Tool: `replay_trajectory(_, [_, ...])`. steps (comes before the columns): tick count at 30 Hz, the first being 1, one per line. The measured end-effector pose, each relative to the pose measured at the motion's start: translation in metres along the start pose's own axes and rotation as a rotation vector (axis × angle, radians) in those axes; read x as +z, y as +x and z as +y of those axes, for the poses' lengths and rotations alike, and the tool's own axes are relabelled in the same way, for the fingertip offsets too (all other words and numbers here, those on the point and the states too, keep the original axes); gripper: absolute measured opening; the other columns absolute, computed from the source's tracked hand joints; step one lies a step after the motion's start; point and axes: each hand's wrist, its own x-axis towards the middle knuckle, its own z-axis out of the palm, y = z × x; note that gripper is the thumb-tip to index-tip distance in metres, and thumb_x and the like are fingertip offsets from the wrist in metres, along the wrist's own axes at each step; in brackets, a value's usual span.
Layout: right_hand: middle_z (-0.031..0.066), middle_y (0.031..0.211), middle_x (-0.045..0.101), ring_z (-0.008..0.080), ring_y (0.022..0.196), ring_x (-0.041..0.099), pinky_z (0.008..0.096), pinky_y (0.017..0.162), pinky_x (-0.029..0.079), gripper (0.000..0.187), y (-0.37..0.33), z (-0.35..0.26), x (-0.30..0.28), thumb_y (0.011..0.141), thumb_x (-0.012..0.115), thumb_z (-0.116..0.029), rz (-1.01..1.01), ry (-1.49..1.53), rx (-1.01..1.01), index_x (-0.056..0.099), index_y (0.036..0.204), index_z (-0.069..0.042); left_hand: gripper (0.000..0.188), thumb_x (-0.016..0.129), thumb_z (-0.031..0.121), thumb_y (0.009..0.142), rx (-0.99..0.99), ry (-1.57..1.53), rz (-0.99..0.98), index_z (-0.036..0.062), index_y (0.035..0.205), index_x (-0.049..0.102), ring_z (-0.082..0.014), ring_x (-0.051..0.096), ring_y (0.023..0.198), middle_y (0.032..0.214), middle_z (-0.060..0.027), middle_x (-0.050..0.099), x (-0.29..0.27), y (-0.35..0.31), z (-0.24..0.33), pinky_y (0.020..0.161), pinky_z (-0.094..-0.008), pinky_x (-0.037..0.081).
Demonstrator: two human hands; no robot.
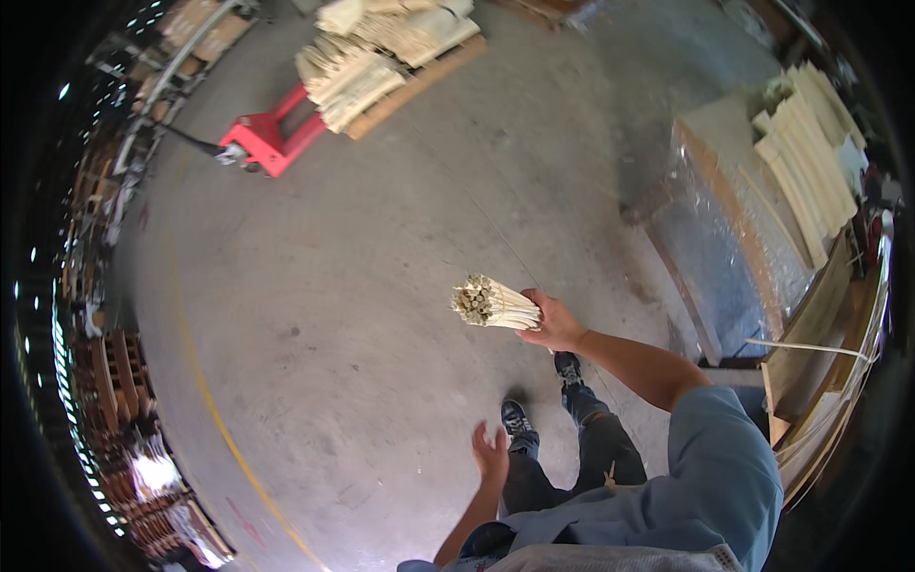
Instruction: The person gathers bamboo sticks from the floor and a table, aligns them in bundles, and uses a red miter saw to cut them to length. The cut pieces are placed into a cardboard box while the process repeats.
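In the head view, taking twelve o'clock as the top, we are holding a bundle of thin pale rods [503, 303] just off the middle, above the concrete floor [362, 238]. Our right hand [555, 324] is closing around the bundle's rear part, and the other end is sticking out from it between nine and ten o'clock. The long axis is running from there back toward between three and four, nearly in line with our right forearm [639, 362]; the round cut ends are facing away from the palm, while the rear end is mostly hiding behind the hand. Our left hand [491, 455] is hanging empty, its fingers loosely apart, and the bundle is lying at about twelve o'clock from it, well apart, so the right hand is clearly being the nearer one. Our dark shoes [517, 417] are standing at five o'clock from the middle. Farther out, a red pallet jack [272, 133] is sitting between ten and eleven, beside a pallet [419, 86] bearing pale stacks [362, 91]; more pale lengths [810, 143] are resting between two and three, and a yellow floor line [224, 429] is curving past eight.
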Motion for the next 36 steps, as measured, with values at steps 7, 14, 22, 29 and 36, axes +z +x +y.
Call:
replay_trajectory(7, [0.0152, 0.106, 0.071, 0.0298, 0.097, 0.07, 0.0389, 0.085, 0.055, 0.052, -0.065, -0.168, 0.003, 0.078, 0.077, -0.019, -0.056, -0.218, -0.142, 0.057, 0.124, -0.006, 0.082, 0.069, 0.022, 0.094, 1.072, -0.499, 0.18, 0.0038, 0.157, 0.02, -0.0324, 0.035, 0.145, 0.159, -0.0185, 0.03, -0.148, -0.009, 0.224, 0.114, -0.0487, 0.036])
replay_trajectory(14, [0.0126, 0.102, 0.069, 0.035, 0.098, 0.068, 0.0471, 0.083, 0.055, 0.042, -0.158, -0.258, -0.004, 0.073, 0.073, -0.022, 0.064, -0.68, -0.054, 0.062, 0.112, -0.012, 0.058, 0.06, 0.013, 0.1, 0.809, -0.801, 0.0, 0.0037, 0.152, 0.037, -0.0305, 0.046, 0.138, 0.15, -0.0146, 0.046, -0.185, -0.024, 0.246, 0.113, -0.0481, 0.04])
replay_trajectory(22, [0.0041, 0.102, 0.075, 0.0265, 0.098, 0.072, 0.0485, 0.076, 0.05, 0.026, -0.218, -0.313, -0.043, 0.081, 0.073, -0.026, 0.004, -1.233, 0.211, 0.075, 0.105, -0.016, 0.047, 0.052, 0.037, 0.104, 0.278, -1.023, -0.352, 0.0011, 0.134, 0.051, -0.0259, 0.058, 0.119, 0.133, -0.0144, 0.056, -0.072, -0.021, 0.216, 0.1, -0.0392, 0.051])
replay_trajectory(29, [0.0023, 0.101, 0.076, 0.0249, 0.1, 0.07, 0.0542, 0.079, 0.049, 0.021, -0.236, -0.315, -0.102, 0.083, 0.073, -0.028, 0.196, -1.269, 0.313, 0.078, 0.1, -0.016, 0.05, 0.046, 0.043, 0.105, 0.293, -0.939, -0.526, 0.0003, 0.131, 0.051, -0.0256, 0.059, 0.114, 0.127, -0.0131, 0.058, -0.004, -0.031, 0.281, 0.099, -0.0363, 0.053])
replay_trajectory(36, [0.0054, 0.099, 0.075, 0.0267, 0.097, 0.07, 0.0535, 0.08, 0.047, 0.019, -0.245, -0.303, -0.222, 0.085, 0.068, -0.027, 0.42, -1.397, 0.293, 0.079, 0.096, -0.016, 0.053, 0.048, 0.041, 0.105, 0.447, -0.791, -0.559, -0.0001, 0.138, 0.044, -0.0264, 0.057, 0.12, 0.135, -0.0135, 0.05, 0.086, -0.042, 0.366, 0.101, -0.0376, 0.053])
